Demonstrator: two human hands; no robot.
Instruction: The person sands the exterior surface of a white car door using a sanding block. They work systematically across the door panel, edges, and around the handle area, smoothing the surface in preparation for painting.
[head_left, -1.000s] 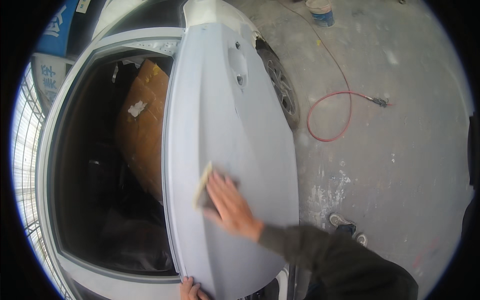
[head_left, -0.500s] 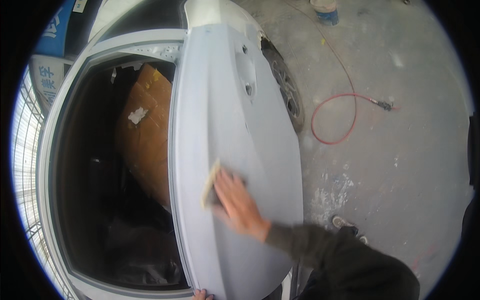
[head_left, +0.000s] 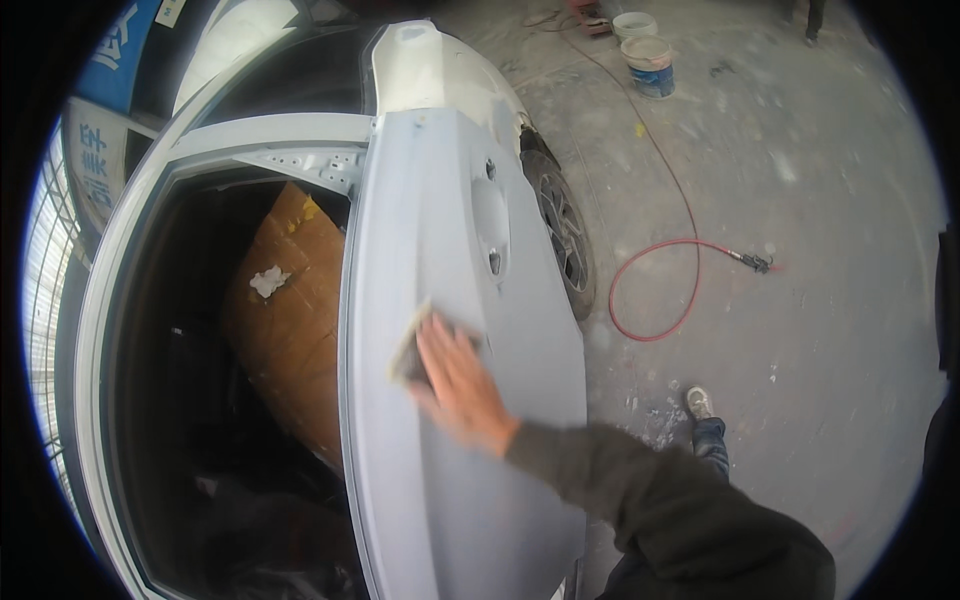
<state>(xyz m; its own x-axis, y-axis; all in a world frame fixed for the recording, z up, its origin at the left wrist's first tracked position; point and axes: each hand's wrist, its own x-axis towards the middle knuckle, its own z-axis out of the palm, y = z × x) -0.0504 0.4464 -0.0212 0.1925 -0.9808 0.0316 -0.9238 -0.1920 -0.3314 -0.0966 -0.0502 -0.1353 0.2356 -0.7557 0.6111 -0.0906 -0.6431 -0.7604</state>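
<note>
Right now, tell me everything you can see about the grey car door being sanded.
The car door is swung open from a white car, its outer skin coated in dull, even grey like primer. A recessed handle pocket with two small holes sits in its upper half; no handle is fitted. The right hand presses a small sanding pad flat against its middle. Behind its inner edge lies the dark cabin with brown cardboard.

Dusty grey concrete floor (head_left: 820,200), red hose (head_left: 660,290) and 2 buckets (head_left: 650,65), daylit.

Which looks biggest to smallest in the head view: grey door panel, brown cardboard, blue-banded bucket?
1. grey door panel
2. brown cardboard
3. blue-banded bucket, though it sits farthest away, so its true size is unsure.
</note>
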